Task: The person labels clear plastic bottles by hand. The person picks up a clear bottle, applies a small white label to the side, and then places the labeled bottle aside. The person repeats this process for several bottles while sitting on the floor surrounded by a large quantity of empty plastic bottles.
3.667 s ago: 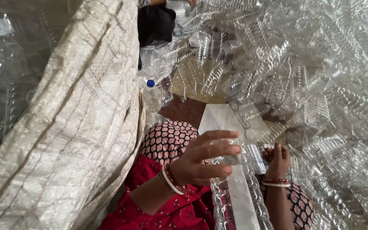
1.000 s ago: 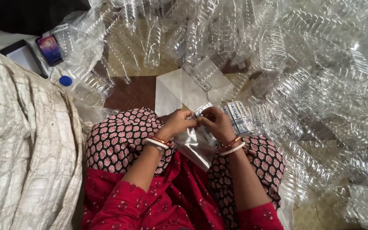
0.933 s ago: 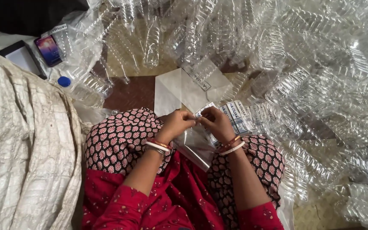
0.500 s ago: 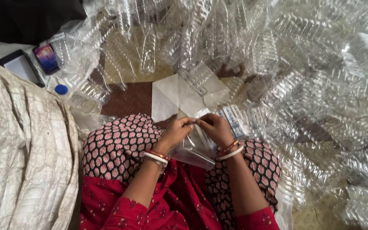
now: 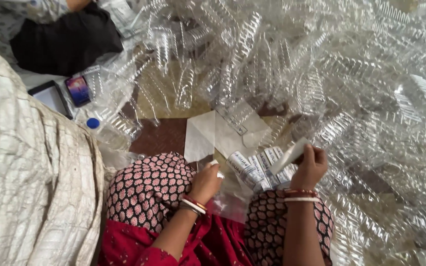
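Observation:
I sit on the floor with patterned knees up. My left hand point(image 5: 207, 181) rests by my left knee, fingers curled around a small white piece point(image 5: 216, 169). My right hand point(image 5: 309, 167) is raised to the right and grips a small white strip point(image 5: 289, 154) between thumb and fingers. Between my hands lies a bundle of small white printed packets point(image 5: 255, 166) on a clear plastic bag point(image 5: 230, 202) in my lap. A folded white sheet point(image 5: 212, 136) lies just beyond on the brown floor.
A big heap of clear plastic blister trays point(image 5: 351, 83) fills the far and right side. A white woven sack point(image 5: 30, 182) covers the left. A phone point(image 5: 78, 90), a dark tablet point(image 5: 51, 97) and a blue-capped bottle point(image 5: 100, 129) lie at upper left, beside another person's dark clothing point(image 5: 65, 44).
My hands, joined over the lap half a second ago, have come apart. The right hand moved right and up with the white strip; the left stayed by the knee. The view tilted forward.

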